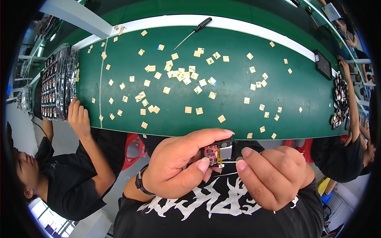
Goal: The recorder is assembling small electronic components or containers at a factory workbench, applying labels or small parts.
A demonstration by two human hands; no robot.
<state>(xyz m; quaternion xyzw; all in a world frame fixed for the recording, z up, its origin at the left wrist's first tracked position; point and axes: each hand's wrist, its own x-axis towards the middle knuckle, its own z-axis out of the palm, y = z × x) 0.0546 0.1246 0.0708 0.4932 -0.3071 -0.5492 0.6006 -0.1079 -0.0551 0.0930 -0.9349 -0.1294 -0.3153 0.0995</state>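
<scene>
And here, just off the near edge of the green table (pixel 230 91), the left hand (pixel 174 162) grips a small black device (pixel 226 152), thumb and fingers clamped about it, red circuit board (pixel 212 151) facing up! Right hand (pixel 276 172) now: thumb and forefinger pinching a thin pale strip (pixel 231 162) beside the board, other fingers curled together. Beige squares (pixel 188 110) dot the table; a screwdriver (pixel 203 23) lies at its far edge, stacked trays (pixel 59 83) at its left end.

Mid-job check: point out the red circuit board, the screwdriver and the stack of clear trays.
Red circuit board (pixel 212 152): head view, on its exposed red face.
Screwdriver (pixel 201 25): head view, on its black handle.
Stack of clear trays (pixel 60 82): head view, around the stack's middle.
</scene>
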